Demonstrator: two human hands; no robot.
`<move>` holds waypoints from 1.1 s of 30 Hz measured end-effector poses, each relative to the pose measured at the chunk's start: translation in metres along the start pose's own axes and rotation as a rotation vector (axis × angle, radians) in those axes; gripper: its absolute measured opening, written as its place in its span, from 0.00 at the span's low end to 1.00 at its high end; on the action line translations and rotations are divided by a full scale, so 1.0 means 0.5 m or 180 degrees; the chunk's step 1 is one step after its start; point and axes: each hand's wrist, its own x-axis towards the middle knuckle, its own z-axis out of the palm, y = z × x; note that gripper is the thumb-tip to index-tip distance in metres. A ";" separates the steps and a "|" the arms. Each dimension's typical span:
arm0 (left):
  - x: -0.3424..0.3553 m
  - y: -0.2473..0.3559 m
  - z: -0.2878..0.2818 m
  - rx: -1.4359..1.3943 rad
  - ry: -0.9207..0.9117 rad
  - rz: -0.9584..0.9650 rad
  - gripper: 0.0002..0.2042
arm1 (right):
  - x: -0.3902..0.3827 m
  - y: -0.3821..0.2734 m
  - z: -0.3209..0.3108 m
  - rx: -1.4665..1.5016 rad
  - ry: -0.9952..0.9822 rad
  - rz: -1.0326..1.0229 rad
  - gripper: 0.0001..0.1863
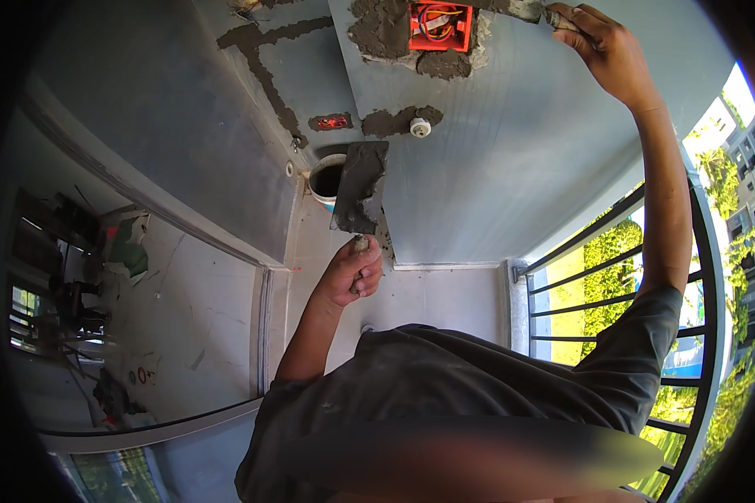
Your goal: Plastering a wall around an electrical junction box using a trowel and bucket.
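My left hand (350,272) is closed round the handle of a flat rectangular trowel (356,184), held out in front of my body with wet grey mortar spread over its blade. Raised at the upper right, my right hand (599,50) grips the handle of a smaller trowel (524,10). Its mortar-smeared blade lies close to the wall, right of an orange electrical box (439,27), partly cut off by the picture's top edge. Coloured wires show inside that box. Rough grey mortar (377,29) surrounds it.
A bucket (327,178) stands on the floor behind the left trowel. On the wall are a white pipe fitting (420,127), a second small orange box (331,122) and mortared channels (268,80). A metal railing (587,285) runs along the right; a sliding door frame (264,327) lies left.
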 end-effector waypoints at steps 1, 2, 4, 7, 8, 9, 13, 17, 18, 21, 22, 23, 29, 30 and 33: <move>0.002 -0.003 0.005 -0.0019 0.0004 0.0002 0.02 | 0.000 0.003 -0.001 0.0007 0.0000 -0.0010 0.16; 0.004 -0.006 0.010 -0.0039 0.0010 0.0006 0.02 | 0.000 0.005 -0.002 0.0019 -0.0012 -0.0029 0.16; 0.010 -0.012 0.016 -0.0070 0.0011 0.0009 0.03 | 0.001 0.008 -0.007 0.0035 -0.0012 -0.0061 0.16; 0.016 -0.022 0.021 -0.0082 0.0022 0.0019 0.03 | 0.008 0.011 -0.011 0.0296 -0.0110 0.0027 0.16; 0.017 -0.026 0.023 -0.0071 0.0031 0.0019 0.03 | 0.010 0.013 -0.008 0.0272 -0.0160 0.0008 0.16; 0.018 -0.027 0.029 -0.0075 0.0043 0.0031 0.03 | 0.011 0.015 -0.005 0.0250 -0.0211 -0.0012 0.16; 0.019 -0.033 0.046 -0.0174 0.0161 0.0058 0.05 | 0.015 0.013 0.022 0.0262 0.0066 -0.0255 0.16; 0.009 -0.049 0.047 -0.0262 0.0282 0.0152 0.04 | 0.014 -0.042 -0.003 -0.0024 -0.0106 0.0063 0.15; 0.004 -0.049 0.045 -0.0271 0.0306 0.0175 0.04 | 0.013 -0.042 -0.005 -0.0043 -0.0148 0.0238 0.15; 0.005 -0.056 0.051 -0.0307 0.0293 0.0229 0.04 | -0.021 0.025 0.034 0.0051 0.0200 0.0154 0.18; 0.007 -0.056 0.051 -0.0264 0.0314 0.0256 0.02 | -0.019 0.019 0.039 0.0069 0.0194 0.0154 0.18; 0.009 -0.055 0.051 -0.0220 0.0332 0.0283 0.01 | -0.014 0.007 0.044 0.0009 0.0211 0.0181 0.18; 0.023 -0.064 0.066 -0.0217 0.0178 0.0264 0.01 | -0.036 0.040 0.051 -0.0045 0.0208 0.0247 0.17; 0.028 -0.061 0.068 -0.0218 0.0171 0.0279 0.01 | -0.038 0.046 0.051 0.0068 0.0232 0.0252 0.17; 0.033 -0.062 0.073 -0.0232 0.0200 0.0225 0.01 | -0.030 0.010 0.059 0.0102 0.0260 0.0143 0.17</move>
